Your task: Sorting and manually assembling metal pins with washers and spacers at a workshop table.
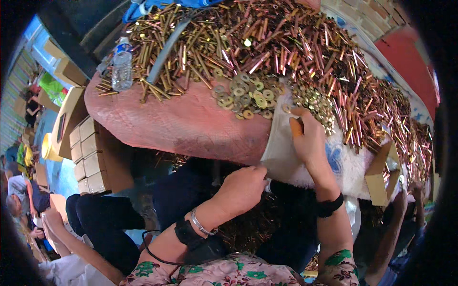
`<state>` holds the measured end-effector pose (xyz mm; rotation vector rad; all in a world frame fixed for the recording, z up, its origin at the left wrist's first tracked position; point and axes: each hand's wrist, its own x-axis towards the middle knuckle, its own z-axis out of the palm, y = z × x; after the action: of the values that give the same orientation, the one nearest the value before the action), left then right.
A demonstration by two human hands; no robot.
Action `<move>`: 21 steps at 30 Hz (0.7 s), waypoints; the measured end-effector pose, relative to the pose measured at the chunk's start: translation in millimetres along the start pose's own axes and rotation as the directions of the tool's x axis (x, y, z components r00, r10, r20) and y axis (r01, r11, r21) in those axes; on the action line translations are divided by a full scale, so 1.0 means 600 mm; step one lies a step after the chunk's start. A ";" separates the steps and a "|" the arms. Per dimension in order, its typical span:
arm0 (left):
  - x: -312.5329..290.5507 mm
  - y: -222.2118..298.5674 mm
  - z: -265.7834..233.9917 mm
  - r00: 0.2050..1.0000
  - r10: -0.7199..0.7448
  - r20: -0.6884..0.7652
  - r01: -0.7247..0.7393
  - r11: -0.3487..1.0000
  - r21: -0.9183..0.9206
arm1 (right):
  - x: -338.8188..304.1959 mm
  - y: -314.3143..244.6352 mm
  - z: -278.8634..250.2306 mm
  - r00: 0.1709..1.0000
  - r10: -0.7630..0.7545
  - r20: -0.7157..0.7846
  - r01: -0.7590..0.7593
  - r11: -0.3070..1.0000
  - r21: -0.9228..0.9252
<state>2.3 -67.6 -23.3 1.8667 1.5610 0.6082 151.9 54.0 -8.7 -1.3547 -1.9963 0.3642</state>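
Settle the left hand (241,189) by the near edge of the white cloth (284,164), with fingertips pressed together, over what cannot be told. Past it, with the right hand (309,138) at a loose washer (286,108), pinched or merely touched being impossible to tell, slide just one clear. Avoid mixing washer pile (245,93) and small nuts (312,102). Farther out, beware crowding bolts (272,38), plus plastic bottle (122,69) and flat strip (164,57).

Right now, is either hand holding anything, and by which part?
Can't tell. Right hand: index fingertip by a flat washer, grip unclear. Left hand: fingers curled, hiding anything pinched.
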 end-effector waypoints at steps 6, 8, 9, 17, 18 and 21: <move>0.065 -0.024 -0.099 0.970 -0.060 -0.236 0.093 0.987 0.129 | 0.046 0.007 0.025 0.991 -0.026 0.133 0.061 0.961 -0.268; 0.103 -0.071 -0.121 0.901 -0.015 -0.433 0.139 0.957 0.255 | 0.038 0.023 0.036 0.993 -0.067 0.094 0.086 0.973 -0.215; 0.121 -0.091 -0.135 0.847 0.064 -0.528 0.153 0.921 0.358 | 0.038 0.023 0.029 0.994 -0.093 0.063 0.104 0.975 -0.195; 0.192 -0.171 -0.186 0.829 0.182 -0.529 0.254 0.720 0.646 | 0.024 0.026 0.021 0.990 -0.116 0.079 0.122 0.990 -0.065; 0.197 -0.174 -0.183 0.815 0.194 -0.546 0.265 0.714 0.649 | 0.025 0.025 0.019 0.992 -0.070 0.101 0.076 0.996 -0.055; 0.195 -0.169 -0.195 0.811 0.327 -0.484 0.221 0.595 0.773 | 0.030 0.023 0.013 0.989 0.024 0.148 -0.020 0.999 -0.029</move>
<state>-126.2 77.8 -18.6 2.5544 2.5208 0.5761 152.2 76.9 -15.3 -1.4038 -2.1151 0.4613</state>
